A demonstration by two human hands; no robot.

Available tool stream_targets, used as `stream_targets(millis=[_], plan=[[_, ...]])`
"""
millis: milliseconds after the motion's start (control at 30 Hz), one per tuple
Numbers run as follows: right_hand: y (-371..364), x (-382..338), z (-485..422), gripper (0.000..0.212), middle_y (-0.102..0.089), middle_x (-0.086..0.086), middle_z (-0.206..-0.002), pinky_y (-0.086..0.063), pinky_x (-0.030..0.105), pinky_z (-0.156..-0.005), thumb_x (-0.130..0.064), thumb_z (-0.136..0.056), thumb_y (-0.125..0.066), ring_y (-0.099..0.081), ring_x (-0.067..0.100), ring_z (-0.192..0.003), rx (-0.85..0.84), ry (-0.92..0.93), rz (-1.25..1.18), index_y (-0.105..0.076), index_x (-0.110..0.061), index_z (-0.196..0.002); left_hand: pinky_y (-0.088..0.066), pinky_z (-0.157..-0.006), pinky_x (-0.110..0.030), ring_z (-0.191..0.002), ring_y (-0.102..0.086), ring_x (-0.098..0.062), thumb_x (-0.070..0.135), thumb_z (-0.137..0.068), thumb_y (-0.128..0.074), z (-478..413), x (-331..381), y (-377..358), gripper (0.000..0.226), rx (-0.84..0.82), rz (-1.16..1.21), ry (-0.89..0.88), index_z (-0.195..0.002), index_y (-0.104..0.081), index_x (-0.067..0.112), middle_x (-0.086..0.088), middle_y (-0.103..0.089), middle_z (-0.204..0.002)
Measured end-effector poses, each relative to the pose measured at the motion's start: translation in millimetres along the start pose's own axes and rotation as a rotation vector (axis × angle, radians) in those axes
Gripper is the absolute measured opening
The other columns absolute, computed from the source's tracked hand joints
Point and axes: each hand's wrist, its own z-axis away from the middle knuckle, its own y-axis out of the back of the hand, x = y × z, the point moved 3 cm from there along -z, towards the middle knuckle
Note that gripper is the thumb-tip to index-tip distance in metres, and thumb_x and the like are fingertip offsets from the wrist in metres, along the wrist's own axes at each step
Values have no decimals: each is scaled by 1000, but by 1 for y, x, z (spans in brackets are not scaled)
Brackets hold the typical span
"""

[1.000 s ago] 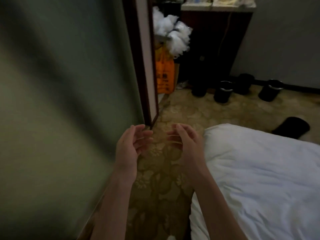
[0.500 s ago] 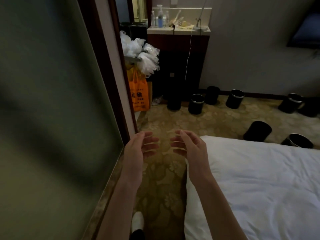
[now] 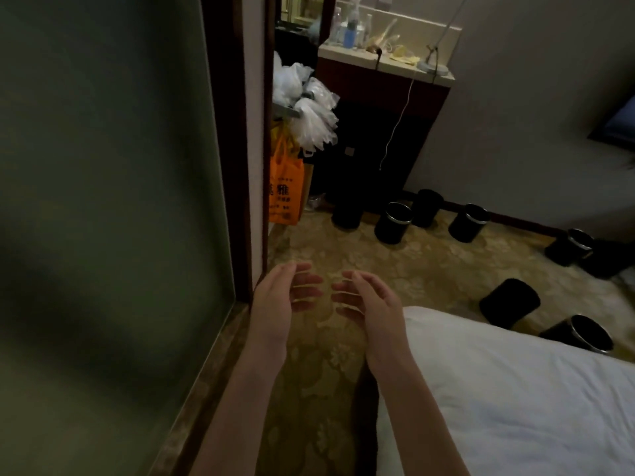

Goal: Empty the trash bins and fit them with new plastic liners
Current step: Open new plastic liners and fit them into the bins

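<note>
Black bins (image 3: 393,223) dot the carpet (image 3: 395,269) below a cluttered surface (image 3: 364,61), beside a white bed (image 3: 515,400). The left hand (image 3: 275,304) and right hand (image 3: 374,304) hover loosely spread, holding nothing. The far-right bins are dim and partly hidden.

Orange bag (image 3: 286,187): one large printed character, "雅", is legible; the smaller lines beneath are unreadable.

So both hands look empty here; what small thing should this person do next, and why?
Probably step forward and reach for the upright black bin straight ahead. The left hand and right hand are open and hold nothing, while that bin stands on the carpet well beyond them, near the dark cabinet.
</note>
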Motion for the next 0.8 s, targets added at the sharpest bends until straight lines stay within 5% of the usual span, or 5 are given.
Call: stream_targets(millis=[533,800], plan=[[-21,-26,-131,21,-76,8,-92,-57,24,-66,-24,-100,-54,-73,20,-84,67,40,-76,-71,-13,-105,-52,-74,-32,-83,-72,-15,38,-105,-34,-130,23,-32,40,-126,7,12,-106,-68,17,0,-76,-92],[-1,-36,-276,18,-76,7,-88,-54,23,-61,-22,-99,-55,-72,17,-77,-9,30,-176,-72,-14,-101,-53,-75,-35,-83,-72,-19,37,-104,-39,-240,36,-91,38,-37,-19,16,-104,-69,14,-6,-75,-93]])
